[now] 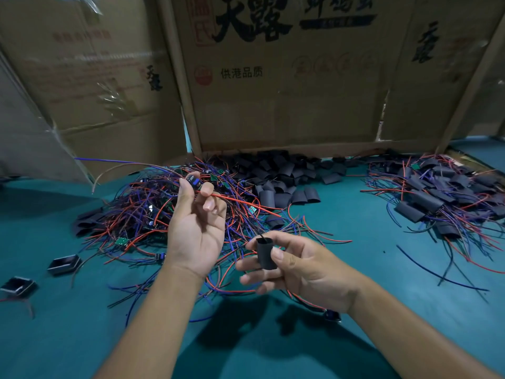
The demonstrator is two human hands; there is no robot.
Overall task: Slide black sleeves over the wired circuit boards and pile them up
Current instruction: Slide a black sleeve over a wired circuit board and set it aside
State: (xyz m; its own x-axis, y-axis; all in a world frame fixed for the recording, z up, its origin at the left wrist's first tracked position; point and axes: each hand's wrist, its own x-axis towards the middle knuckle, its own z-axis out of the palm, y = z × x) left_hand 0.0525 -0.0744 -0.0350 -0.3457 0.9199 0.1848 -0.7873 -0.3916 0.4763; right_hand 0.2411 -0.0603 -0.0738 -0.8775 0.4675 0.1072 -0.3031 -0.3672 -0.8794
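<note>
My left hand (195,228) is raised, palm toward me, and pinches a small wired circuit board (194,181) between thumb and fingers; its red, blue and brown wires trail out to both sides. Lower and to the right, my right hand (295,265) grips an upright black sleeve (265,254) between thumb and fingers, a thin black wire poking from its top. Behind my left hand lies a tangle of bare wired boards (142,212). Loose black sleeves (287,173) are heaped at the back centre. Boards with sleeves on are piled at the right (442,195).
The work lies on a teal table (355,269). Cardboard boxes (287,77) wall off the back. Two small black open housings (64,264) (17,287) lie at the left. Stray wires run across the table's middle and right.
</note>
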